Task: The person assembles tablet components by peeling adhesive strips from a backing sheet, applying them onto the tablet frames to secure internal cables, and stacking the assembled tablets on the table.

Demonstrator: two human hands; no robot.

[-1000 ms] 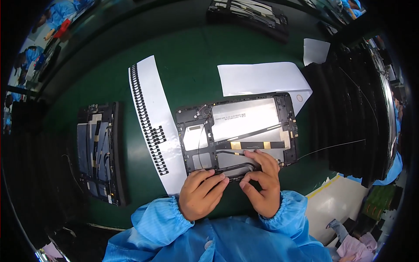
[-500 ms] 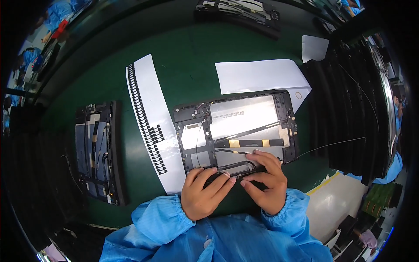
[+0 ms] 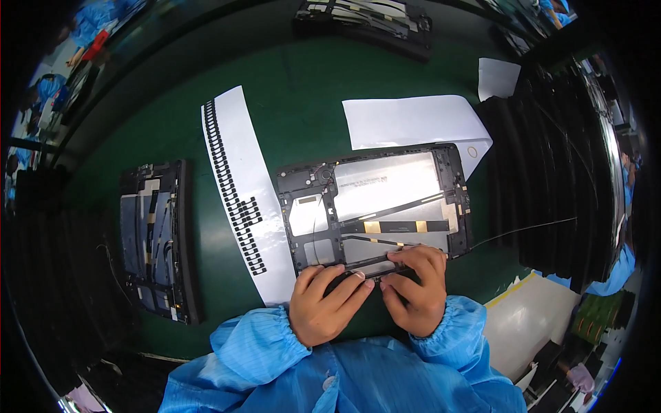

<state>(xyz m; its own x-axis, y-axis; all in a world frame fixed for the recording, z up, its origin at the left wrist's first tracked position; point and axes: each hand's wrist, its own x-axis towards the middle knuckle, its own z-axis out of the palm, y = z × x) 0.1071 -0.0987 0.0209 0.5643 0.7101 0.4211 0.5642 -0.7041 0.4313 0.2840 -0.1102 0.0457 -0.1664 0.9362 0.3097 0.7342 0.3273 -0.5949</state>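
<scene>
An opened tablet (image 3: 385, 182) lies face down in front of me, showing silver battery panels, black flat cables and gold tape. Along its near edge runs a thin black cable (image 3: 365, 263), partly covered by my fingers. My left hand (image 3: 327, 303) rests over the near left edge, its fingers bent and pressed against the frame. My right hand (image 3: 418, 286) is curled at the same edge, with the index finger on the cable strip and the thumb at the rim. Whether the right fingertips pinch a small part is hidden.
Left of the tablet lies a white sheet (image 3: 248, 144) with rows of small black stickers. Another opened tablet (image 3: 151, 241) stands farther left, and one more (image 3: 365, 17) at the back. A curled white sheet (image 3: 406, 120) lies behind. Black stacked trays (image 3: 544, 179) line the right.
My right index finger has bent and come down toward the near edge. The black cable that curved up beside it now lies flatter along that edge. My left hand barely moved.
</scene>
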